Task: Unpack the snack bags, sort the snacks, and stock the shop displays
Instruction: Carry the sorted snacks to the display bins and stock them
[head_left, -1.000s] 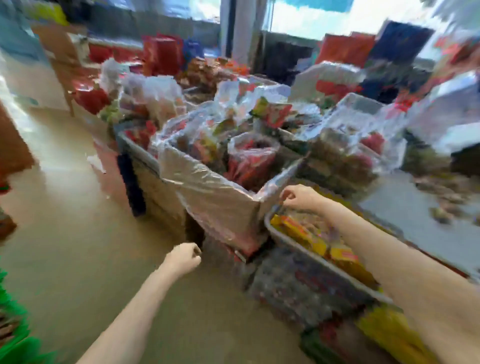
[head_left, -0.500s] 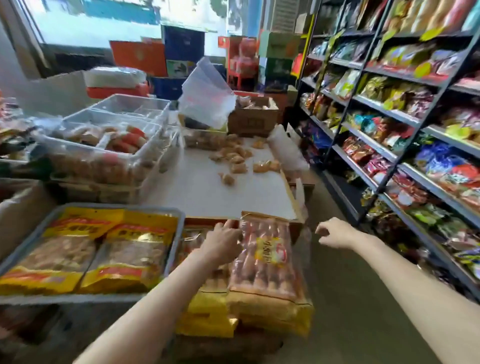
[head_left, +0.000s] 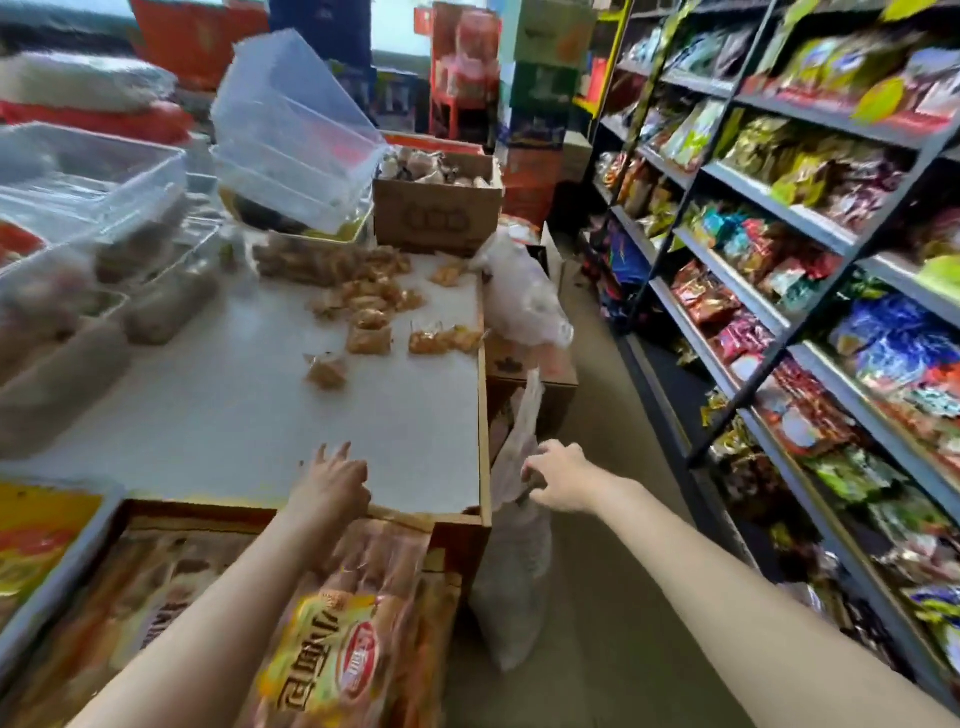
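Shop aisle floor (head_left: 597, 597) runs bare between the white table (head_left: 234, 405) on your left and the stocked shelves (head_left: 779, 322) on your right, narrowing toward stacked cartons at the far end. Nearest you, a sausage snack pack (head_left: 343, 634) lies below the table's front edge, partly under your left forearm. Your left hand (head_left: 330, 480) reaches over that edge with fingers spread, touching the tabletop and holding nothing. Your right hand (head_left: 558, 475) sits just past the table's right corner, fingers curled and pinching the top of a clear plastic bag (head_left: 514, 571) that hangs down beside the table; its contents are too blurred to tell. Mid-table, loose wrapped snacks (head_left: 374, 312) lie scattered, some close to the right edge. Beyond them stand a cardboard box (head_left: 436, 213) and a tilted clear bin (head_left: 291, 135). Clear trays (head_left: 88, 171) crowd the left side.
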